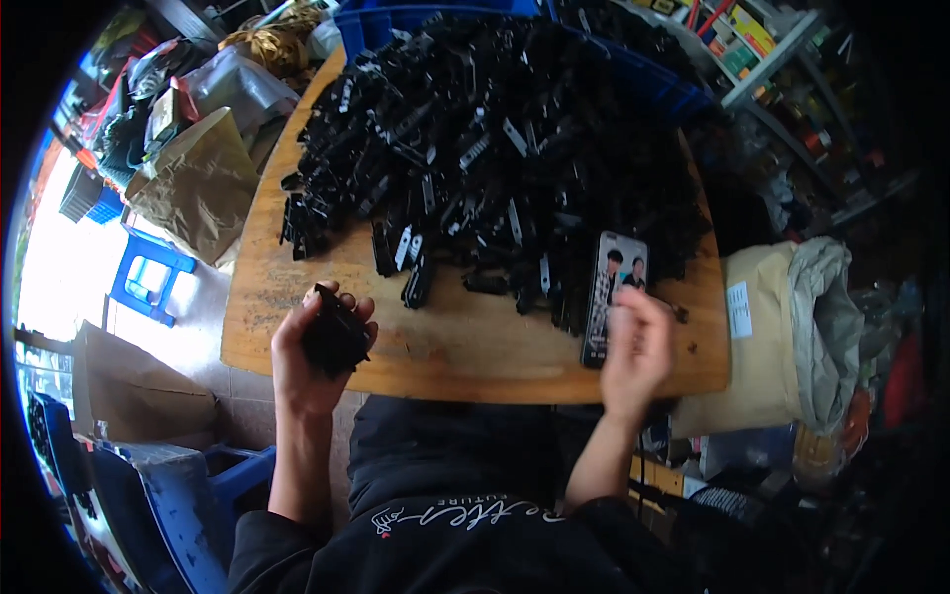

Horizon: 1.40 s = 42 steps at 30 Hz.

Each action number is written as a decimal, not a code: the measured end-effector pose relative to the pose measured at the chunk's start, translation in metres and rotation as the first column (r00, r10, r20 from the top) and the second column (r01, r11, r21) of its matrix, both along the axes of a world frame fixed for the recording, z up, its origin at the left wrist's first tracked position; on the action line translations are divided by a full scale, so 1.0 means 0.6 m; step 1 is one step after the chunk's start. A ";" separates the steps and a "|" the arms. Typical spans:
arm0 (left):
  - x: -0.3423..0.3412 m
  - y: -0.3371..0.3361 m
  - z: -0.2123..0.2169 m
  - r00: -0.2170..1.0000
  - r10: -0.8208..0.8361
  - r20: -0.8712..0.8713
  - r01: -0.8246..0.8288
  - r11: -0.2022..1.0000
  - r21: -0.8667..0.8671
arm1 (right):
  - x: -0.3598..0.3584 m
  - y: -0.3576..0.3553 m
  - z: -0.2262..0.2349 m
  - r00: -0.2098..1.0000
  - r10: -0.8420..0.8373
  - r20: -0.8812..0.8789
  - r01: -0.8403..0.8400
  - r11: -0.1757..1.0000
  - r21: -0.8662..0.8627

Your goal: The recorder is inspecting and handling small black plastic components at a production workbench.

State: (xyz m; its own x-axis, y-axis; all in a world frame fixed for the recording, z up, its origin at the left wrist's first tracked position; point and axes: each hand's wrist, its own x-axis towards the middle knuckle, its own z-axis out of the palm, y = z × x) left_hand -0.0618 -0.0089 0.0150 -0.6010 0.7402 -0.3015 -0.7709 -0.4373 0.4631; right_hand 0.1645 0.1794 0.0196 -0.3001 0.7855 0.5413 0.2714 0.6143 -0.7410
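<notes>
Head view: wooden table (465, 346), black parts heap (495, 148), cluttered shelves (782, 59).

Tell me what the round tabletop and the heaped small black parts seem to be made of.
Round tabletop: apparently wood or plywood, matte tan, with faint grain and scuffs. Heaped small black parts: probably moulded plastic, dull black; several carry pale strips that glint like metal, though that is uncertain.

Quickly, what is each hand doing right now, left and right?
Left hand: closed around a bunch of black parts.
Right hand: open, fingers resting on the phone on the table.
</notes>
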 end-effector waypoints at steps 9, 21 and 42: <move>-0.240 0.342 0.190 0.982 0.020 -0.188 0.004 0.992 0.127 | 0.175 0.099 -0.047 0.896 -0.247 0.370 0.256 0.966 0.027; -0.296 0.226 0.155 0.022 -0.253 -0.967 -0.397 0.885 -0.241 | 0.176 0.165 -0.079 0.857 -0.331 0.395 0.226 0.930 0.291; -0.006 0.004 -0.041 -0.506 -0.449 -0.736 -0.400 0.879 -0.260 | 0.133 0.073 -0.031 0.939 -0.322 0.124 0.269 0.908 0.322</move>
State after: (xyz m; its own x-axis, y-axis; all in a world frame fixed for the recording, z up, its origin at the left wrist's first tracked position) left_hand -0.0653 -0.0063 -0.0097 -0.2222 0.8709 0.4383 0.9192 0.0372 0.3921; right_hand 0.2445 0.2235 0.0009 -0.1872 0.6638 0.7241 0.5802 0.6695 -0.4638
